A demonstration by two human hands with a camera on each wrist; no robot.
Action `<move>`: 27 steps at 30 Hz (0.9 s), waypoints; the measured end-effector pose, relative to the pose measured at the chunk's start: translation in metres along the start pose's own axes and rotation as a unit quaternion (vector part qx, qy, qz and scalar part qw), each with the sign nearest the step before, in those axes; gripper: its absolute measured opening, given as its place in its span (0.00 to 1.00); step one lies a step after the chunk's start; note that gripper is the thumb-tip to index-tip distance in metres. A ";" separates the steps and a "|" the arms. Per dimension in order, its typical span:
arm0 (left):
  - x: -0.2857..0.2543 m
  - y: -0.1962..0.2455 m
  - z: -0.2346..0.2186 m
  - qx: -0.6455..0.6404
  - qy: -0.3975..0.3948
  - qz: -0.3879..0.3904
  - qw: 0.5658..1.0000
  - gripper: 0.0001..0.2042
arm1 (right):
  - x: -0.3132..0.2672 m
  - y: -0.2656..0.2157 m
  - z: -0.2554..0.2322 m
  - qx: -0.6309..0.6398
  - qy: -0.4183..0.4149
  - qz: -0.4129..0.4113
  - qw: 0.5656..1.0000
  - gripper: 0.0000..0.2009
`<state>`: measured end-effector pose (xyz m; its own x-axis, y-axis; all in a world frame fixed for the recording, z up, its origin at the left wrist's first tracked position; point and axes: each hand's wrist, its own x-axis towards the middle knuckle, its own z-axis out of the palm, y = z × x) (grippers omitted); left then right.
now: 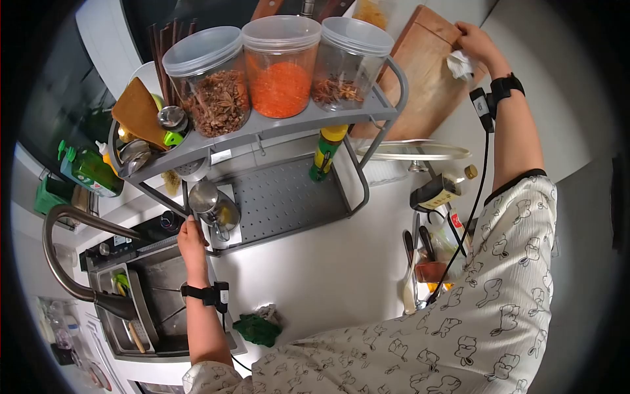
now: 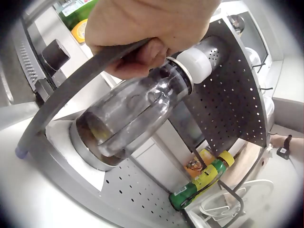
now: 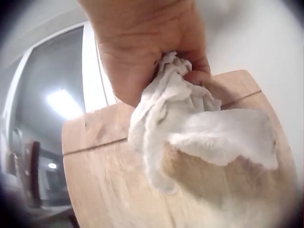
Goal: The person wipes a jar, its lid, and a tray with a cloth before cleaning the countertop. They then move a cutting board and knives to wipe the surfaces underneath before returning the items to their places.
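Observation:
My left hand (image 1: 192,248) grips the grey tube frame (image 2: 59,95) at the left end of a two-tier rack, fingers curled round it in the left wrist view. Just beyond that hand, a clear glass jar (image 2: 135,116) stands on the lower shelf. At the upper right, my right hand (image 1: 481,47) is at the top edge of a wooden cutting board (image 1: 420,79) that stands on end. It holds a crumpled white cloth (image 3: 190,123), which hangs over the board's face in the right wrist view. Part of the right fingers is hidden behind cloth and board.
Three large lidded jars, one with orange-red powder (image 1: 282,88), stand on the top shelf (image 1: 262,139). A green and yellow bottle (image 1: 326,154) is on the lower shelf. A glass lid (image 1: 420,150) and a dark-labelled bottle (image 1: 438,192) stand right; a sink (image 1: 161,295) and faucet (image 1: 59,249) lie left.

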<state>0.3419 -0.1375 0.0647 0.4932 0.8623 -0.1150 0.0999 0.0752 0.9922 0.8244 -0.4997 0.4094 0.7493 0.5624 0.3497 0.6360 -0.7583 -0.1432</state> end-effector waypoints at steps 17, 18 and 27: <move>-0.003 0.002 0.002 0.020 0.000 0.017 1.000 0.19 | -0.013 -0.020 -0.021 -0.098 0.050 -0.027 0.994 0.21; -0.003 0.002 0.002 0.022 0.001 0.016 1.000 0.18 | -0.010 -0.030 -0.026 -0.112 0.017 -0.028 0.993 0.21; -0.001 -0.004 -0.001 0.025 0.005 0.019 0.999 0.19 | 0.019 -0.009 0.012 -0.133 -0.038 -0.011 0.990 0.15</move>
<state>0.3399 -0.1386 0.0613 0.4880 0.8695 -0.0761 0.1238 0.0173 0.9922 0.8346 -0.4779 0.4057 0.7534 0.5957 0.2784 0.5892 -0.7996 0.1163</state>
